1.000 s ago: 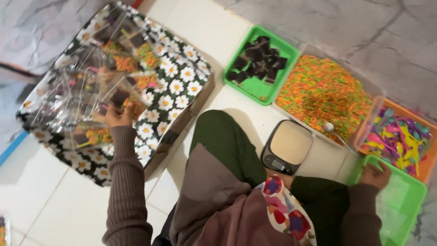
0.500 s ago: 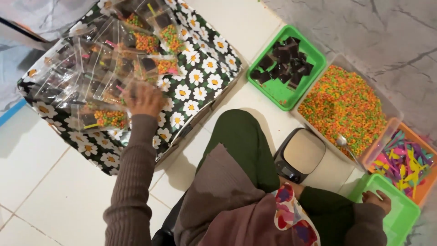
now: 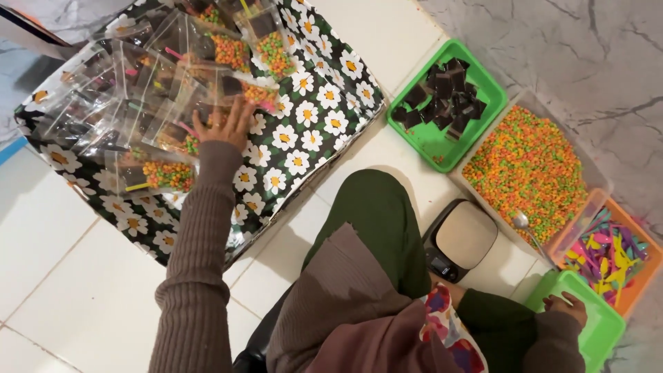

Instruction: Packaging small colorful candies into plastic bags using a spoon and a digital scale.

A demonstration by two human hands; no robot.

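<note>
Beyond the fingers of the left hand (image 3: 224,126), the flowered cloth (image 3: 297,131) is crowded with clear filled bags (image 3: 166,173); bare cloth is left only to its right. Around the right hand (image 3: 565,309) room is hemmed in by the green tray (image 3: 601,331), the scale (image 3: 461,240) to its left and the spoon bin (image 3: 608,252) above.

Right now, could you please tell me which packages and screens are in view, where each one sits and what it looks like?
Clear plastic snack bags: heaped on the daisy-print black cloth, upper left, under the left hand; flat pouches with orange-green bits and dark squares.
Small kitchen scale: floor, centre right; cream platform, dark display strip, unreadable.
Empty green plastic tray: lower right, touched by the right hand.
</note>
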